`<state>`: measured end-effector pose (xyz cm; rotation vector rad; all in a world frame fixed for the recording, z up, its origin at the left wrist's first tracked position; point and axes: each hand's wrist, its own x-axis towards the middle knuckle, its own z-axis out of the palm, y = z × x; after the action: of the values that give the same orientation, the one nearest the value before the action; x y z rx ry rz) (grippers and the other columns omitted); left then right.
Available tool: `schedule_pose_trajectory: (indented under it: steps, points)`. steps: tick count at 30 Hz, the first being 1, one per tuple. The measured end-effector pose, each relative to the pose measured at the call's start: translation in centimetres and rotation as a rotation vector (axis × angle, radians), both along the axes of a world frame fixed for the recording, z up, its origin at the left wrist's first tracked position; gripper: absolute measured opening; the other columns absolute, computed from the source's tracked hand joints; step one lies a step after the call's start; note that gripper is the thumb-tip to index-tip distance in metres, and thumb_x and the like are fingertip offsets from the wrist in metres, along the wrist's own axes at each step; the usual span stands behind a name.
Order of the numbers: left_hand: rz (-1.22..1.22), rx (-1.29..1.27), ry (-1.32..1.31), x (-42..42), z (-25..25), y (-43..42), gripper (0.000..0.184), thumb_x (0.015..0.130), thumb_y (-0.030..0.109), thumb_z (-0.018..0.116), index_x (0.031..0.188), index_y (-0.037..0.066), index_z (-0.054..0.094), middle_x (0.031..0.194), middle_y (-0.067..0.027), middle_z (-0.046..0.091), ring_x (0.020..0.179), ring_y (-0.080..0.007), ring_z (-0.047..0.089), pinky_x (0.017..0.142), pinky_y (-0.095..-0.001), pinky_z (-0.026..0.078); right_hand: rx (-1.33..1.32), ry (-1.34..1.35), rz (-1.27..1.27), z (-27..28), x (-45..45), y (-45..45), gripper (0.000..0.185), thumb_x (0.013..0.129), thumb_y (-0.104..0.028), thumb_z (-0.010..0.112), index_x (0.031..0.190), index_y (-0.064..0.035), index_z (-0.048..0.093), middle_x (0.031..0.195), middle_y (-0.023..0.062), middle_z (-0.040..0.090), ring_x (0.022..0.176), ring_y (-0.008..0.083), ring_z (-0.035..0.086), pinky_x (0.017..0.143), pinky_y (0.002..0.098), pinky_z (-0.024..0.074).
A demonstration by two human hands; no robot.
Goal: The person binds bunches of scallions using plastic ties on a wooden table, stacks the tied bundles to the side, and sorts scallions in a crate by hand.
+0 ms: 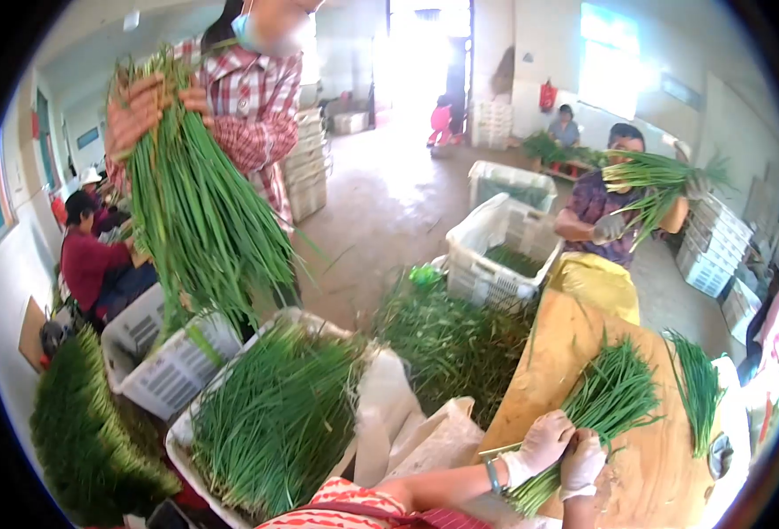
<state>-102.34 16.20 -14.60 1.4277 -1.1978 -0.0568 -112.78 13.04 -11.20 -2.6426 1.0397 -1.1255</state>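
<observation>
My left hand (544,445) and my right hand (582,464), both in pale gloves, close around a bundle of long green stalks (614,388) on a wooden board (513,388). The fingers meet near the bundle's lower part; any tie between them is too small to make out. The pale cut ends stick out below my hands, and the leafy tips spread toward the upper right. A thinner green bunch (694,392) lies on the board's right side. In front of my left forearm is a white crate (182,445) filled with loose green stalks (275,414).
A standing person in a checked shirt (248,97) holds a large green bundle (195,194) at the left. Across the board, a seated gloved person (583,207) holds another bunch. Loose greens (442,335) and a white crate (495,264) lie beyond the cloth (394,406).
</observation>
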Motion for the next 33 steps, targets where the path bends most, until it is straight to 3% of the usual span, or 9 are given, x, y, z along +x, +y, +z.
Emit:
schedule_pose_trajectory:
  steps: [5, 16, 19, 22, 24, 27, 30, 31, 33]
  points:
    - [-0.071, 0.008, -0.138, -1.0, 2.0, 1.7, 0.009, 0.079, 0.012, 0.053, 0.074, 0.005, 0.055, 0.075, -0.0120, 0.051, 0.075, -0.0323, 0.052, 0.069, -0.0415, 0.043, 0.229, -0.381, -0.081, -2.3, -0.5, 0.8, 0.013, 0.075, -0.009, 0.065, 0.077, -0.0081, 0.052, 0.055, 0.0038, 0.047, 0.048, 0.0134, 0.044, 0.046, 0.0289, 0.0393]
    - [-0.179, 0.147, -0.285, -2.7, 3.0, 2.6, 0.013, 0.084, 0.013, 0.052, 0.088, 0.003, 0.059, 0.086, -0.0116, 0.055, 0.091, -0.0290, 0.051, 0.081, -0.0399, 0.041, 0.409, -0.817, 0.000, -4.4, -1.2, 1.5, 0.008, 0.081, -0.004, 0.058, 0.076, -0.0045, 0.051, 0.058, 0.0010, 0.048, 0.054, 0.0097, 0.042, 0.051, 0.0265, 0.0388]
    - [-0.259, 0.075, -0.153, -2.8, 4.2, 3.0, 0.012, 0.080, 0.018, 0.057, 0.082, 0.006, 0.058, 0.086, -0.0117, 0.054, 0.086, -0.0313, 0.053, 0.076, -0.0405, 0.042, 0.511, -0.970, 0.156, -5.5, -2.5, 0.9, 0.007, 0.082, 0.001, 0.055, 0.076, -0.0029, 0.052, 0.063, -0.0007, 0.051, 0.057, 0.0087, 0.044, 0.054, 0.0257, 0.0399]
    - [-0.467, 0.212, -0.108, -0.9, 6.1, 4.0, 0.028, 0.088, 0.019, 0.049, 0.107, 0.000, 0.056, 0.106, -0.0162, 0.055, 0.106, -0.0299, 0.049, 0.093, -0.0366, 0.038, 1.058, -1.272, 0.146, -2.8, -4.5, 1.9, 0.008, 0.083, -0.001, 0.055, 0.077, -0.0039, 0.053, 0.066, -0.0005, 0.051, 0.059, 0.0096, 0.046, 0.055, 0.0261, 0.0406]
    - [-0.627, 0.275, 0.083, 1.6, 5.1, 3.5, 0.036, 0.091, 0.022, 0.045, 0.120, 0.002, 0.051, 0.123, -0.0215, 0.047, 0.116, -0.0321, 0.044, 0.099, -0.0377, 0.034, 0.892, -0.885, -0.065, -4.0, -7.1, 1.6, 0.006, 0.086, -0.007, 0.057, 0.082, -0.0039, 0.053, 0.066, -0.0001, 0.051, 0.059, 0.0099, 0.047, 0.055, 0.0251, 0.0407]
    - [-0.934, 0.552, 0.282, 3.3, 4.0, 2.3, 0.038, 0.095, 0.027, 0.041, 0.124, 0.005, 0.049, 0.136, -0.0209, 0.038, 0.120, -0.0327, 0.042, 0.100, -0.0384, 0.034, 1.108, -1.009, 0.054, -6.0, -9.7, 1.0, 0.014, 0.087, -0.017, 0.060, 0.094, -0.0052, 0.057, 0.078, 0.0026, 0.056, 0.069, 0.0117, 0.051, 0.065, 0.0261, 0.0430]
    - [-1.029, 0.817, 0.674, 0.9, 9.1, 3.5, 0.038, 0.095, 0.030, 0.042, 0.119, 0.004, 0.055, 0.122, -0.0100, 0.055, 0.111, -0.0177, 0.050, 0.095, -0.0316, 0.037, 1.229, -1.026, 0.074, -4.3, -10.1, 2.0, 0.020, 0.089, -0.019, 0.058, 0.104, -0.0053, 0.060, 0.090, 0.0044, 0.061, 0.082, 0.0129, 0.054, 0.075, 0.0270, 0.0458]
    - [-1.163, 0.695, 0.677, 0.1, 6.6, 1.9, 0.038, 0.094, 0.030, 0.045, 0.114, 0.002, 0.059, 0.111, -0.0046, 0.061, 0.102, -0.0108, 0.051, 0.092, -0.0273, 0.039, 1.303, -1.155, 0.016, -4.4, -9.9, 2.2, 0.023, 0.089, -0.020, 0.057, 0.106, -0.0048, 0.059, 0.095, 0.0050, 0.061, 0.086, 0.0139, 0.054, 0.078, 0.0282, 0.0455]
    - [-1.219, 0.569, 0.694, -0.7, 4.1, 1.2, 0.037, 0.094, 0.030, 0.046, 0.114, 0.002, 0.059, 0.111, -0.0044, 0.061, 0.101, -0.0116, 0.052, 0.092, -0.0265, 0.039, 1.406, -1.299, -0.036, -4.9, -10.1, 2.1, 0.027, 0.089, -0.021, 0.058, 0.110, -0.0038, 0.057, 0.105, 0.0064, 0.059, 0.096, 0.0172, 0.053, 0.088, 0.0321, 0.0420]
